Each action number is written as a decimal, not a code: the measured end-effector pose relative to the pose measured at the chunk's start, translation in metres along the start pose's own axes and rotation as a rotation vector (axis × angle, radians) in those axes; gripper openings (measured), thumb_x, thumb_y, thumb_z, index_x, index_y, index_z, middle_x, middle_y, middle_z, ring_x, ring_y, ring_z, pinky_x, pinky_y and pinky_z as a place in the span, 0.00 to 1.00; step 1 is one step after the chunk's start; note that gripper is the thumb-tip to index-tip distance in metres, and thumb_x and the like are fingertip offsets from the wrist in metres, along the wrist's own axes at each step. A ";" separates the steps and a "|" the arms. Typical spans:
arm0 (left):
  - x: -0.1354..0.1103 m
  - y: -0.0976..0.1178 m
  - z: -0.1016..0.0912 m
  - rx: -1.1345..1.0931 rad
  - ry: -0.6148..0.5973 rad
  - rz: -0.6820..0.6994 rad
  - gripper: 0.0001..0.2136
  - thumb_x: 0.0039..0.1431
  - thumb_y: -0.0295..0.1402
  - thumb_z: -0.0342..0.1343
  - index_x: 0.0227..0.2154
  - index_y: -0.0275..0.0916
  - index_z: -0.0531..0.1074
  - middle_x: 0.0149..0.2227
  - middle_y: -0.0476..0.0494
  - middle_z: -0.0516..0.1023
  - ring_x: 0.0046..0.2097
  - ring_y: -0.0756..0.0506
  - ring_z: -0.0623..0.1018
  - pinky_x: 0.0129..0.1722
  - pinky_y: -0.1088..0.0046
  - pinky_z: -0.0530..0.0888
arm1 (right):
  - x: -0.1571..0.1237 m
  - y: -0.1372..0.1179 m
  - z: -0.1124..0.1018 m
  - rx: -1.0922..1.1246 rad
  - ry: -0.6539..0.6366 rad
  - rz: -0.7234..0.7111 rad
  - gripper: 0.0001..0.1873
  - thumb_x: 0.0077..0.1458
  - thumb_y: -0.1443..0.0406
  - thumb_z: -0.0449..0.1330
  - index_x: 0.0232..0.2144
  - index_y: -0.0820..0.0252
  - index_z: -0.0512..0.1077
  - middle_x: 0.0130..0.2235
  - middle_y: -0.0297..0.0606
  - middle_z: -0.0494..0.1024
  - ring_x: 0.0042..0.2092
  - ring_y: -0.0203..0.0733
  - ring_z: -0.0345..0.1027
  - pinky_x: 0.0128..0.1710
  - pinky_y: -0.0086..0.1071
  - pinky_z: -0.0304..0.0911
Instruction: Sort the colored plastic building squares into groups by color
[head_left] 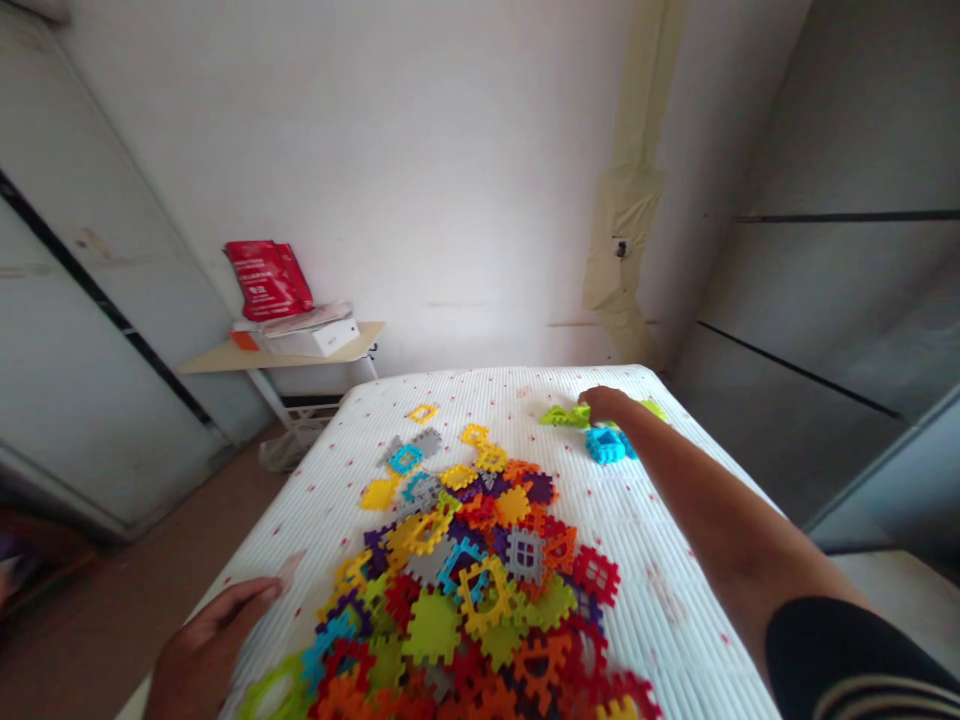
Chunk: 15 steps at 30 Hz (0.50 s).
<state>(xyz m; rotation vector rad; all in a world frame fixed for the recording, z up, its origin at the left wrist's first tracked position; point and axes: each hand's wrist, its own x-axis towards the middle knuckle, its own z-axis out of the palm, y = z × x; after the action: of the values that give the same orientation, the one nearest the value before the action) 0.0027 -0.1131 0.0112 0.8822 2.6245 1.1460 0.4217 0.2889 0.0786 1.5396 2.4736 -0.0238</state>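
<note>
At the far right of the bed, my right hand [604, 402] has its fingers closed on a lime-green notched building piece [564, 416]. Partly hidden fingers leave the exact grip unclear. Close below that hand sits a blue block of joined notched pieces [604, 444], and another lime-green piece [653, 409] shows behind the wrist. My left hand [204, 645] rests at the near left edge with fingers stretched out and nothing in them. Beside it spreads a big pile of notched plastic pieces, including a yellow frame [471, 605], a grey window piece [525, 556] and a red window piece [597, 575].
A white dotted sheet [307, 540] covers the bed. Beyond its left corner stands a small table [217, 358] bearing a white box [315, 338] and red packages [262, 282]. A wall closes off the back, with grey cabinets [847, 300] on the right.
</note>
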 end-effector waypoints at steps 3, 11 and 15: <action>-0.012 0.012 -0.003 -0.105 -0.048 -0.026 0.15 0.36 0.49 0.57 0.25 0.44 0.76 0.30 0.50 0.80 0.37 0.39 0.77 0.35 0.67 0.73 | 0.004 0.002 0.003 -0.009 -0.009 -0.042 0.31 0.39 0.72 0.63 0.50 0.56 0.69 0.50 0.46 0.72 0.51 0.53 0.65 0.42 0.37 0.64; -0.025 0.034 0.019 -0.285 -0.058 0.065 0.16 0.41 0.45 0.56 0.29 0.39 0.76 0.36 0.44 0.80 0.38 0.41 0.77 0.40 0.67 0.72 | 0.004 0.003 -0.002 -0.006 0.075 -0.031 0.38 0.39 0.73 0.61 0.56 0.60 0.63 0.54 0.50 0.68 0.53 0.52 0.63 0.45 0.38 0.62; -0.026 0.064 0.023 -0.201 -0.100 0.239 0.13 0.46 0.44 0.53 0.29 0.41 0.76 0.32 0.45 0.80 0.37 0.43 0.76 0.40 0.67 0.71 | -0.027 -0.016 -0.016 -0.002 0.253 -0.111 0.32 0.43 0.71 0.60 0.54 0.60 0.65 0.52 0.48 0.71 0.51 0.50 0.65 0.47 0.38 0.61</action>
<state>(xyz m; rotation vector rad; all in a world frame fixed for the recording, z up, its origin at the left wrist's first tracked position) 0.0615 -0.0794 0.0385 1.1987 2.3227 1.3540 0.4161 0.2598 0.0979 1.4830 2.7498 0.1644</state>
